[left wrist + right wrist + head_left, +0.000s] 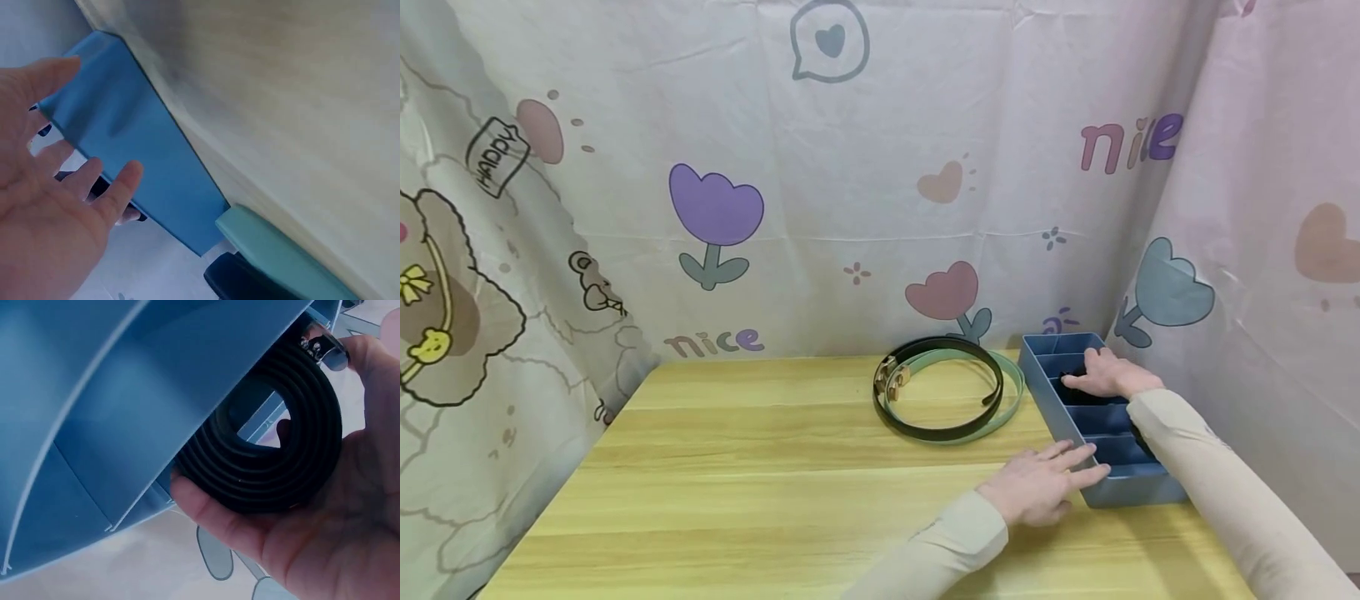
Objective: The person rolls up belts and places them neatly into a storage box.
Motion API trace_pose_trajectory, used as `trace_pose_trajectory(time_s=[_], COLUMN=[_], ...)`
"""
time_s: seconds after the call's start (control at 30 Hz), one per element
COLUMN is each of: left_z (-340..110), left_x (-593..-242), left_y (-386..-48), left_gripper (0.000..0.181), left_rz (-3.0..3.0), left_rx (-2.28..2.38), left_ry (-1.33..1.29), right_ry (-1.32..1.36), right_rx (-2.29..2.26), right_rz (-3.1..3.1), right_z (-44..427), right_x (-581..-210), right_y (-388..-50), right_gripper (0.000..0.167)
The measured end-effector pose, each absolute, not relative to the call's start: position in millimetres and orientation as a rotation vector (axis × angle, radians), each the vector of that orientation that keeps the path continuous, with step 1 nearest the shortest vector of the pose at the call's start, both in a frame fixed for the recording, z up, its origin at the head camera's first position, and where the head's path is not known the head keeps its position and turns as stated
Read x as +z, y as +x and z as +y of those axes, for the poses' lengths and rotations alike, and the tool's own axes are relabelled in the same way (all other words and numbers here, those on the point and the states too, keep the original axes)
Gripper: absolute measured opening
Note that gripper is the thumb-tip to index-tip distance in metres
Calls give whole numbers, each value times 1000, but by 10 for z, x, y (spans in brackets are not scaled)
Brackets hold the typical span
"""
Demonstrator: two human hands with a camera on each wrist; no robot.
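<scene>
The right hand (1108,375) clasps a coiled belt (315,428) near the worktop's (737,467) right edge, apparently stowing it in the box (1138,492) (left hand (1033,486), fingers apart); seating, then release, seems needed.

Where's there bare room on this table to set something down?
The table is bare left of the belts and left hand, back to the curtain. To their right it's crowded: the box stands there, the right hand holding a coil in it.
</scene>
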State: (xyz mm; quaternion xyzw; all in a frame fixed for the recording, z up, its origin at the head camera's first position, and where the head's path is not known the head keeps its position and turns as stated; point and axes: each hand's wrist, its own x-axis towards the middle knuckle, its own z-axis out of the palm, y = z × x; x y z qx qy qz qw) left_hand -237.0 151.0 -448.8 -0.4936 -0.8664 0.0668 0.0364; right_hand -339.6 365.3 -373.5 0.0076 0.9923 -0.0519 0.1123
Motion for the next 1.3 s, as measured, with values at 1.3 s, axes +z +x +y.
trace_pose_trajectory(time_s=[1.3], left_z=[1539], left_x=[-4349], left_y=[-2342], left_gripper=[81], left_rz=[-2890], left_rx=[159], left_ry=[-1514], right_ry=[82], right_rx=[-250], right_rz=[2901], right_z=[3589], right_x=[-3810], right_y=[-3339], right_gripper=[75])
